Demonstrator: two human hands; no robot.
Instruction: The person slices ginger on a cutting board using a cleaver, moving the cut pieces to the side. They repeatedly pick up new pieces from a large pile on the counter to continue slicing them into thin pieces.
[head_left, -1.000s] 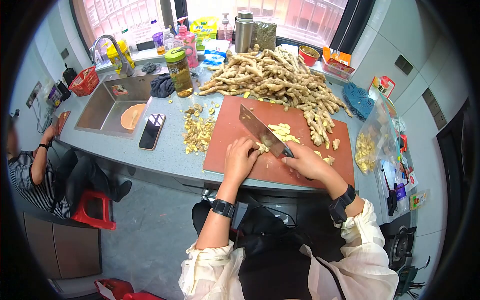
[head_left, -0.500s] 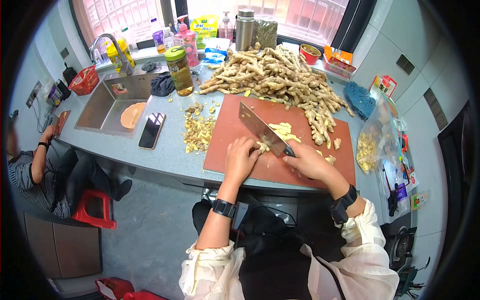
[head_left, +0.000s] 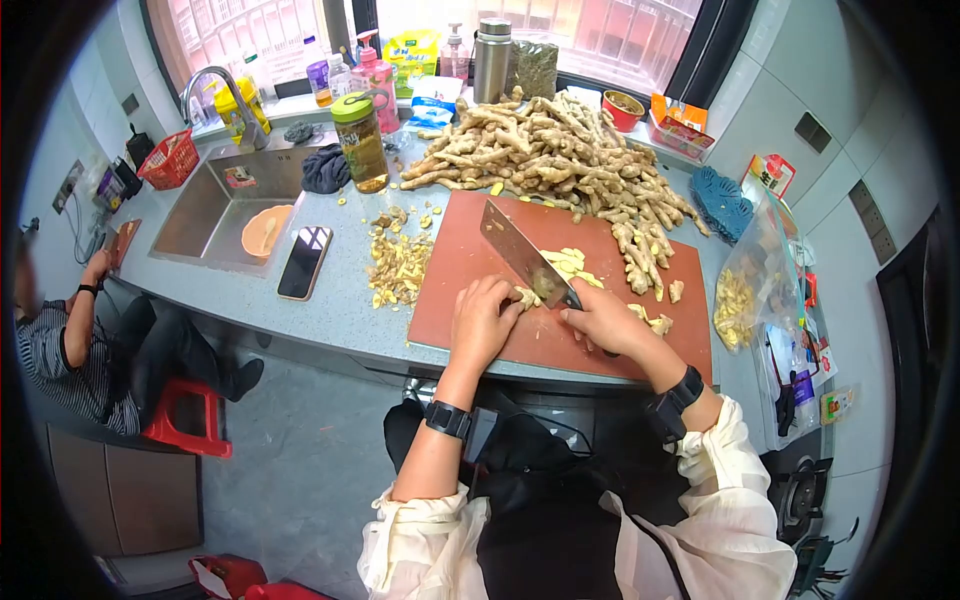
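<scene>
My right hand [head_left: 612,322] is closed round the black handle of a cleaver [head_left: 520,250], whose broad blade slants up and to the left over the reddish-brown cutting board [head_left: 450,290]. Against the board, the curled fingers of my left hand [head_left: 484,312] hold a small piece of ginger [head_left: 527,297] close beside the blade. Yellow ginger slices [head_left: 570,264] lie just behind the cleaver. A few chunks of ginger [head_left: 655,322] rest right of my right hand. Beyond them a large heap of whole ginger roots [head_left: 550,150] spills onto the board's back edge.
Ginger scraps [head_left: 395,268] lie left of the board, near a phone [head_left: 304,262] and a green-lidded bottle [head_left: 360,140]. A sink [head_left: 190,225] is farther left. At the right stands a plastic bag with ginger slices [head_left: 735,305]. Another person [head_left: 75,350] sits at the far left.
The cleaver and my right hand have shifted very slightly. My left hand stays at the piece of ginger, almost unmoved.
</scene>
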